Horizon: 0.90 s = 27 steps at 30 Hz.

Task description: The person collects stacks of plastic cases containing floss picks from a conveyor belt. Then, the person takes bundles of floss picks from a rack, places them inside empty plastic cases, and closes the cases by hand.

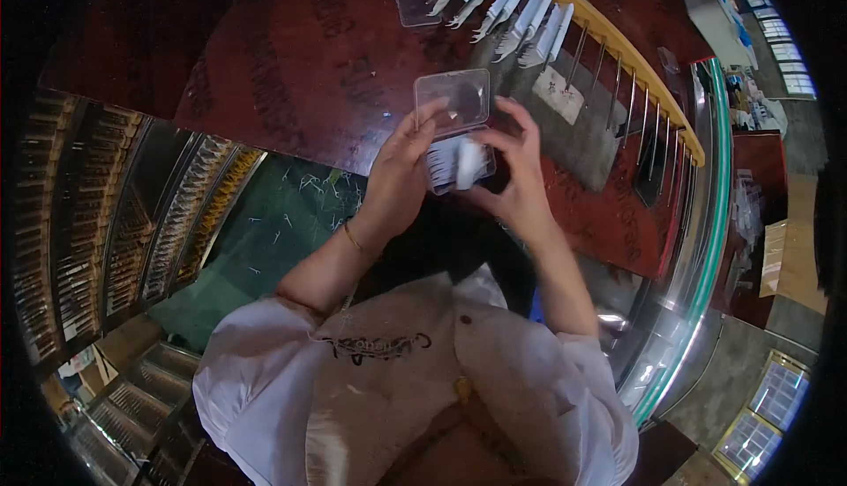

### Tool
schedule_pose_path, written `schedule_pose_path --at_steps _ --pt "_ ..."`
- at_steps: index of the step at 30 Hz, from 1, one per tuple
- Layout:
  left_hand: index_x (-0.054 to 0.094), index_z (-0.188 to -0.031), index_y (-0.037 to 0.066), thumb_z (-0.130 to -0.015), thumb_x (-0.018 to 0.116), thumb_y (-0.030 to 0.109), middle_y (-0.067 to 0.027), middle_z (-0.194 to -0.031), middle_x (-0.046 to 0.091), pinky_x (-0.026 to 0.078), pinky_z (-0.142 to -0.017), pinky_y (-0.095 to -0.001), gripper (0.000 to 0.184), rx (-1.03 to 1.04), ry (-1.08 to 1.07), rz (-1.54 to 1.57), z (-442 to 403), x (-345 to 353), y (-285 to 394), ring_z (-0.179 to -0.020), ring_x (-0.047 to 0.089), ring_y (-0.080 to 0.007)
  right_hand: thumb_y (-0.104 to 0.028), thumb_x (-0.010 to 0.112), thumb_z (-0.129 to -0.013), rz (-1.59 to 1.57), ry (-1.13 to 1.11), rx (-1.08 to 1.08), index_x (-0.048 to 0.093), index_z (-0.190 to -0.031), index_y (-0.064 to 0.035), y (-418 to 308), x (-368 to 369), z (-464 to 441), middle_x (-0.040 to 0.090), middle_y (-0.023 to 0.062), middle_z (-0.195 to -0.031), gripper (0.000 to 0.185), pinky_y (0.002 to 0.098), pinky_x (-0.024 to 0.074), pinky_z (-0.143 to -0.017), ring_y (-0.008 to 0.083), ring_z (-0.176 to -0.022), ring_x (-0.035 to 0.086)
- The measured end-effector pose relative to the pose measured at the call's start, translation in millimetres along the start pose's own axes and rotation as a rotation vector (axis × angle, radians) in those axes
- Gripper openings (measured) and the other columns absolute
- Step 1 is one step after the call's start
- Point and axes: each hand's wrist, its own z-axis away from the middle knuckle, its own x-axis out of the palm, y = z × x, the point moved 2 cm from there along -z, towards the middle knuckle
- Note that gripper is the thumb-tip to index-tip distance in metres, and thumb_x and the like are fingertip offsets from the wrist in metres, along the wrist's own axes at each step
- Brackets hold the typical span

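My left hand [404, 161] is closed around the left side of a small clear plastic box [438, 184], its hinged lid [468, 89] standing up at the back. Inside the box lie white pieces with a row of thin curved prongs [438, 161]. At the box's right side, my right hand [516, 164] has thumb and fingers bent around a white piece [469, 164], smeared by motion. Whether that piece touches the box floor is hidden.
A wooden rack [609, 41] with metal rods carries several white folded strips [503, 5] on the dark red table [300, 63]. Another clear case [416, 3] lies near them. Racks of rods [115, 195] stand left; white scraps [326, 190] litter the green surface.
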Motion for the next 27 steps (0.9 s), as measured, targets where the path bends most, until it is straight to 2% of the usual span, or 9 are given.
schedule_pose_path --at_steps 5,7,10,13,15,16,18,23,27 --pt "0.041 -0.122 0.002 -0.094 0.038 0.019 -0.011 -0.115 0.05 0.039 -0.093 -0.0333 0.033 -0.031 -0.023 0.059 4 -3 1 -0.108 0.048 -0.0199 -0.013 0.082 -0.049 0.154 -0.128 -0.047 0.049 -0.121 -0.0135 -5 3 -2 0.027 0.0134 -0.135 0.079 0.0434 0.0249 -0.103 0.0351 -0.127 0.023" --pt "0.04 -0.122 0.002 -0.094 0.039 0.019 -0.0101 -0.115 0.05 0.04 -0.092 -0.0328 0.032 -0.052 -0.012 0.098 5 -5 1 -0.107 0.048 -0.019 -0.015 0.082 -0.052 -0.116 -0.041 0.165 0.045 -0.126 -0.0143 -11 -8 -1 0.025 0.0123 -0.138 0.083 0.0424 0.0247 -0.103 0.0334 -0.129 0.021" --pt "0.041 -0.123 0.001 -0.093 0.038 0.015 -0.012 -0.116 0.05 0.038 -0.094 -0.0343 0.033 -0.073 0.028 0.073 5 -2 -1 -0.108 0.048 -0.0208 -0.015 0.081 -0.056 -0.171 -0.112 0.253 0.042 -0.128 -0.0117 -1 -12 8 0.03 0.0132 -0.137 0.082 0.039 0.0306 -0.1 0.0264 -0.123 0.034" --pt "0.042 -0.118 0.001 -0.09 0.045 0.013 -0.0119 -0.115 0.05 0.038 -0.093 -0.0349 0.03 0.196 0.108 -0.184 4 -2 -6 -0.106 0.049 -0.0213 -0.013 0.079 -0.06 -0.36 -0.067 0.34 0.041 -0.128 -0.0087 -5 -10 10 0.036 0.0134 -0.133 0.078 0.0349 0.035 -0.097 0.0215 -0.115 0.044" --pt "0.044 -0.11 0.003 -0.083 0.056 0.005 -0.0111 -0.112 0.052 0.041 -0.089 -0.0352 0.03 0.534 -0.045 -0.262 15 5 -1 -0.103 0.05 -0.0235 -0.011 0.076 -0.063 -0.508 0.007 0.372 0.04 -0.128 -0.0073 -6 -11 9 0.039 0.0131 -0.131 0.074 0.0322 0.0366 -0.095 0.0191 -0.112 0.047" --pt "0.044 -0.11 0.003 -0.083 0.056 0.005 -0.0111 -0.112 0.052 0.041 -0.089 -0.0352 0.03 0.531 -0.048 -0.266 15 7 3 -0.103 0.05 -0.0235 -0.012 0.072 -0.069 -0.51 0.045 0.34 0.041 -0.127 -0.006 -6 -12 10 0.045 0.0136 -0.124 0.067 0.0304 0.0385 -0.091 0.0179 -0.106 0.05" --pt "0.044 -0.106 0.004 -0.074 0.065 0.004 -0.0144 -0.109 0.052 0.041 -0.086 -0.0357 0.038 0.874 -0.401 -1.099 22 22 12 -0.099 0.051 -0.0278 -0.014 0.068 -0.074 -0.516 0.086 0.308 0.041 -0.126 -0.0047 -6 -17 11 0.051 0.0141 -0.117 0.06 0.0285 0.0405 -0.087 0.0168 -0.101 0.053" --pt "0.04 -0.106 0.0 -0.078 0.066 0.012 -0.0158 -0.102 0.05 0.043 -0.081 -0.0345 0.04 0.697 -0.276 -1.077 19 18 3 -0.095 0.051 -0.0251 -0.02 0.049 -0.088 -0.198 0.015 0.35 0.047 -0.112 -0.0008 -6 -25 15 0.061 0.0118 -0.08 0.031 0.0282 0.0449 -0.068 0.0159 -0.072 0.059" --pt "0.04 -0.104 -0.001 -0.08 0.064 0.012 -0.0138 -0.097 0.049 0.043 -0.079 -0.0318 0.036 0.48 -0.185 -1.084 21 19 4 -0.09 0.051 -0.0233 -0.02 0.047 -0.089 -0.232 0.015 0.418 0.049 -0.103 -0.0002 -1 -25 22 0.061 0.0119 -0.079 0.024 0.0277 0.045 -0.065 0.0161 -0.07 0.059"
